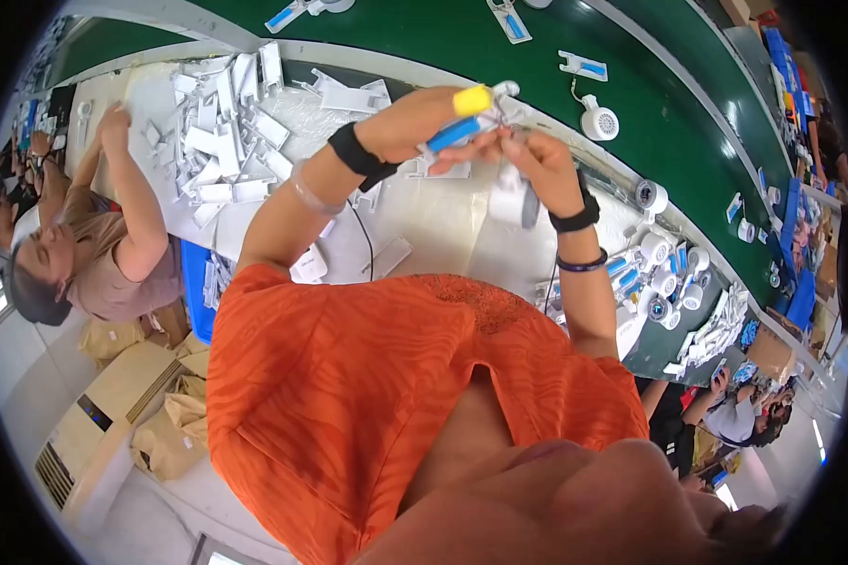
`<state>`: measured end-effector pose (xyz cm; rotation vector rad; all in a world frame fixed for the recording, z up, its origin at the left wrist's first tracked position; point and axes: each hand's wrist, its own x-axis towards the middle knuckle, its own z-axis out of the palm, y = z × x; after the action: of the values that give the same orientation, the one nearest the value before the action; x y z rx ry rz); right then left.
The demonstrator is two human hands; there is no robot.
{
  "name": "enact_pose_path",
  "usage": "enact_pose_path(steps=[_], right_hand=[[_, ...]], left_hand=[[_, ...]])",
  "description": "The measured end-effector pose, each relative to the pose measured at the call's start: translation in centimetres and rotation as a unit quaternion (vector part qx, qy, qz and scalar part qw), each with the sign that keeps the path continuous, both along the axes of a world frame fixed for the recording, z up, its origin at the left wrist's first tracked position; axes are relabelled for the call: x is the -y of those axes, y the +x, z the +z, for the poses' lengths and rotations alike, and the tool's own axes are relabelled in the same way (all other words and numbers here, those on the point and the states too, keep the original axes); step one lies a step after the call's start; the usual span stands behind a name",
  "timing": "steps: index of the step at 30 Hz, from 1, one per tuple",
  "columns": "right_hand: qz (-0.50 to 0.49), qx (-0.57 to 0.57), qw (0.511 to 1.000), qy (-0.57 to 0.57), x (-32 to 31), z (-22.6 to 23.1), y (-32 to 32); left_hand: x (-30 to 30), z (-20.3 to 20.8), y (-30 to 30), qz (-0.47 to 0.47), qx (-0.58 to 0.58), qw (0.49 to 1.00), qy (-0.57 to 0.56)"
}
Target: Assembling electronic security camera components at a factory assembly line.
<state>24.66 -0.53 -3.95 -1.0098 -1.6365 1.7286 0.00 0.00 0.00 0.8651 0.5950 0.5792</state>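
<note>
While your left hand (415,122) pinches a blue-and-white plastic part (457,132), your right hand (537,165) pinches its metal end (507,113). It looks mid-assembly, judging by the heap of white plastic pieces (221,132) waiting and the finished units (664,273) piled at your right.

Counts: 1 blue-handled tool w/ yellow cap (462,118) pinched between the fingers (485,141) of 2 hands, left hand (415,122) and right hand (537,165). 1 heap of white plastic parts (221,132) left of the fingers, too many to count. 1 white round fan-like unit (598,121) right of them. 1 cluster of white-and-blue cylinders (664,278) lower right, approx. a dozen. 3 black wristbands (358,155) in all.
</note>
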Motion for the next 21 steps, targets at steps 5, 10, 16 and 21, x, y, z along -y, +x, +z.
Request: enact_pose_path(steps=[5,10,16,21], right_hand=[[0.057,-0.118,0.986,-0.100,7.2,3.2,1.6],[0.008,-0.218,0.966,-0.137,10.7,4.4,2.8],[-0.131,0.227,0.918,0.296,14.7,8.2,1.7],[-0.297,0.132,0.893,0.310,17.3,7.8,1.1]], left_hand=[[5.3,1.5,0.6,-0.007,-0.106,0.976,0.188],[8.4,3.3,2.3,0.057,-0.252,0.872,0.417],[12.0,2.5,4.1,0.100,-0.209,0.921,0.312],[15.0,3.1,6.6,0.111,-0.077,0.984,0.119]])
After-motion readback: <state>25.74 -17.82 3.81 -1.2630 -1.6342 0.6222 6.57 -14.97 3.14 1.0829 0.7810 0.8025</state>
